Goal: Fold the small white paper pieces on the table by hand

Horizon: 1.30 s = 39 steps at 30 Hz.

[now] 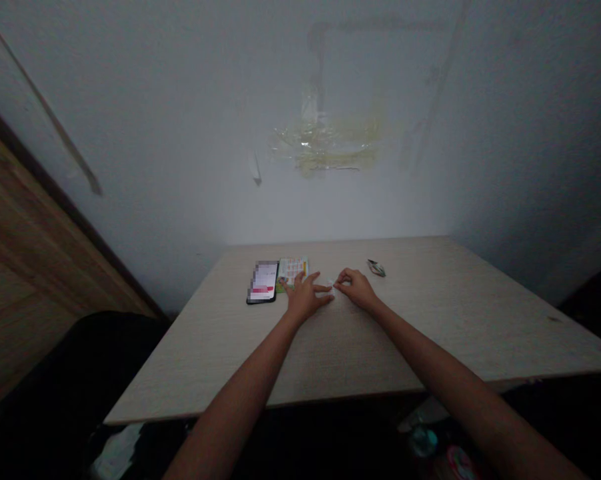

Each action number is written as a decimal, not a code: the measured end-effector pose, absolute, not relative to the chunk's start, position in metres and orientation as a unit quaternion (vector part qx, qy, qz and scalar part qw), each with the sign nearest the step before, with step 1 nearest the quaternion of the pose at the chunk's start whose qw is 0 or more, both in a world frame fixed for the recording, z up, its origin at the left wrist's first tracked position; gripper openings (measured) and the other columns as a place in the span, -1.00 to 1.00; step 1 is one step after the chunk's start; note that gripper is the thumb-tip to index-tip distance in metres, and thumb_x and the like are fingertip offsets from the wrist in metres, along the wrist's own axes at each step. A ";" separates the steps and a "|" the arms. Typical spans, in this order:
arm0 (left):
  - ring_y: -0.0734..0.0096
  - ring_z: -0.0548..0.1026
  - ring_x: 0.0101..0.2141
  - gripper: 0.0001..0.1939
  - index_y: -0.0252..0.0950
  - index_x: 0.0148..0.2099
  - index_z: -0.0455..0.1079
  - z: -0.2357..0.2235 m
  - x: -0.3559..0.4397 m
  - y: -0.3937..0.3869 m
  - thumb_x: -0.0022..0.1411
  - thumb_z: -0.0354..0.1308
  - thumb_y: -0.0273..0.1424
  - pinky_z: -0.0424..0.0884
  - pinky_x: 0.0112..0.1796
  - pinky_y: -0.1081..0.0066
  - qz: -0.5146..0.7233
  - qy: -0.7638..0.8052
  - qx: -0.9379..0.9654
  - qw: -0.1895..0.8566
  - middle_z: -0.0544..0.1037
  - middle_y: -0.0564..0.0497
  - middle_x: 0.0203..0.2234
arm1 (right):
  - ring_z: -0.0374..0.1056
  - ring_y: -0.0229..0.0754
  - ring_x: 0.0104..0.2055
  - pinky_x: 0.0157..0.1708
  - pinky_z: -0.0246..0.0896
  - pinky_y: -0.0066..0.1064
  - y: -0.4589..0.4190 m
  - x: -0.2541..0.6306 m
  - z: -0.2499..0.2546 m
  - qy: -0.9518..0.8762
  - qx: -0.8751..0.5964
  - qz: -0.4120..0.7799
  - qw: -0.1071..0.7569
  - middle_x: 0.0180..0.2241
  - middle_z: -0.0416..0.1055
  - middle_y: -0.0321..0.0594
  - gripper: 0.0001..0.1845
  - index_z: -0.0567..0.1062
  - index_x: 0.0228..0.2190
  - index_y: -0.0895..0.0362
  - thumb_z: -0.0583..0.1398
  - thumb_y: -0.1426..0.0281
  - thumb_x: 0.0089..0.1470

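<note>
Head view, the only one supplied. A small, thin white piece, its material not identifiable, lies on the pale wood-grain tabletop, between the hands; clock directions are taken from this piece.

The bare left hand sits at nine o'clock. Its grip is spread wide, with index finger and thumb reaching to the piece and apparently steadying it; the other fingers touch or overhang a colourful printed paper leaflet. The bare right hand sits at three o'clock, its grip closed to a fingertip pinch that appears to have hold of the piece's near edge.

A black-edged smartphone, screen lit, lies at nine o'clock beyond the leaflet. A small crumpled dark-and-light packet lies between two and three o'clock.

Risks, as judged: the piece could slip or tear if the pinch pulls unevenly or the left fingers press lightly. The left hand could drag the leaflet into the smartphone. Dim light could cause a misplaced pinch.
</note>
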State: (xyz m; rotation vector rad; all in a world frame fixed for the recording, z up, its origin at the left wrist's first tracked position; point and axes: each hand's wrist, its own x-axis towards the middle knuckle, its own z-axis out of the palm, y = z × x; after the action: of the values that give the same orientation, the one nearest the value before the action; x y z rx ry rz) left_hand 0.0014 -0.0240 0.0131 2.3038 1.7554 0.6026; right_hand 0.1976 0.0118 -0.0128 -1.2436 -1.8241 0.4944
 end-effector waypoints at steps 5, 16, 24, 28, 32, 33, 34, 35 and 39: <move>-0.14 0.00 0.32 -0.73 0.21 -0.13 0.57 0.017 0.001 -0.028 0.12 0.24 0.03 -0.53 0.16 -0.40 0.214 0.583 0.778 0.097 0.32 0.22 0.25 | 0.38 -0.12 -0.18 -0.13 0.24 -0.30 0.004 0.199 -0.009 -0.728 -0.498 0.202 0.425 -0.35 0.50 -0.22 -0.89 0.50 -0.44 0.10 0.31 0.35 -0.06; -0.13 0.03 0.30 -0.79 0.17 -0.19 0.59 0.016 0.002 -0.028 0.11 0.28 -0.02 -0.50 0.15 -0.44 0.217 0.580 0.778 0.104 0.34 0.23 0.24 | 0.37 -0.10 -0.20 -0.17 0.21 -0.31 0.003 0.200 -0.010 -0.743 -0.503 0.173 0.406 -0.38 0.51 -0.22 -0.89 0.51 -0.45 0.10 0.32 0.35 -0.08; -0.13 0.01 0.31 -0.79 0.15 -0.18 0.58 0.017 0.002 -0.029 0.12 0.28 -0.04 -0.50 0.13 -0.47 0.212 0.580 0.778 0.114 0.32 0.23 0.25 | 0.38 -0.10 -0.19 -0.14 0.24 -0.30 0.014 0.199 -0.014 -0.732 -0.521 0.149 0.412 -0.37 0.52 -0.23 -0.91 0.51 -0.43 0.08 0.31 0.37 -0.05; -0.13 0.02 0.31 -0.78 0.17 -0.17 0.58 0.016 0.002 -0.029 0.12 0.27 -0.03 -0.48 0.15 -0.43 0.212 0.587 0.774 0.109 0.33 0.20 0.24 | 0.39 -0.11 -0.19 -0.13 0.26 -0.29 0.012 0.200 -0.015 -0.725 -0.516 0.165 0.425 -0.37 0.51 -0.24 -0.92 0.51 -0.44 0.08 0.31 0.36 -0.05; -0.14 0.04 0.30 -0.79 0.23 -0.15 0.57 0.016 0.001 -0.028 0.15 0.24 -0.03 -0.48 0.15 -0.43 0.212 0.592 0.771 0.098 0.35 0.19 0.23 | 0.39 -0.12 -0.18 -0.11 0.27 -0.29 0.008 0.201 -0.012 -0.714 -0.508 0.171 0.450 -0.37 0.50 -0.24 -0.91 0.50 -0.45 0.08 0.30 0.36 -0.05; -0.14 0.05 0.30 -0.79 0.24 -0.14 0.57 0.015 0.001 -0.028 0.15 0.23 -0.03 -0.48 0.15 -0.43 0.210 0.592 0.772 0.096 0.35 0.19 0.23 | 0.39 -0.12 -0.18 -0.12 0.27 -0.29 0.006 0.202 -0.011 -0.713 -0.506 0.174 0.453 -0.37 0.50 -0.24 -0.91 0.50 -0.45 0.09 0.30 0.35 -0.05; -0.14 0.05 0.30 -0.79 0.25 -0.14 0.56 0.015 0.000 -0.027 0.15 0.23 -0.03 -0.48 0.15 -0.43 0.208 0.593 0.772 0.095 0.35 0.19 0.23 | 0.39 -0.12 -0.18 -0.12 0.27 -0.30 0.005 0.203 -0.010 -0.715 -0.503 0.178 0.452 -0.37 0.50 -0.24 -0.91 0.50 -0.44 0.09 0.31 0.35 -0.05; -0.13 0.05 0.30 -0.79 0.26 -0.13 0.56 0.014 0.000 -0.027 0.15 0.23 -0.04 -0.48 0.15 -0.44 0.206 0.593 0.772 0.096 0.34 0.19 0.23 | 0.39 -0.13 -0.19 -0.13 0.27 -0.31 0.003 0.203 -0.009 -0.720 -0.501 0.180 0.446 -0.37 0.50 -0.24 -0.91 0.50 -0.45 0.09 0.31 0.35 -0.04; -0.10 0.06 0.29 -0.79 0.30 -0.11 0.54 0.012 0.001 -0.026 0.18 0.21 -0.09 -0.47 0.14 -0.46 0.207 0.598 0.770 0.086 0.35 0.16 0.22 | 0.38 -0.13 -0.23 -0.19 0.23 -0.34 -0.001 0.205 -0.005 -0.747 -0.495 0.166 0.412 -0.37 0.50 -0.23 -0.90 0.50 -0.46 0.10 0.31 0.35 -0.03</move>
State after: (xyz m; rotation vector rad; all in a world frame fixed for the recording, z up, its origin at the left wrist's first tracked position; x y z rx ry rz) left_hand 0.0006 -0.0257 0.0123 2.2935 1.7807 0.6166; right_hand 0.2052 -0.0010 -0.0048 -1.2440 -1.8792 0.4168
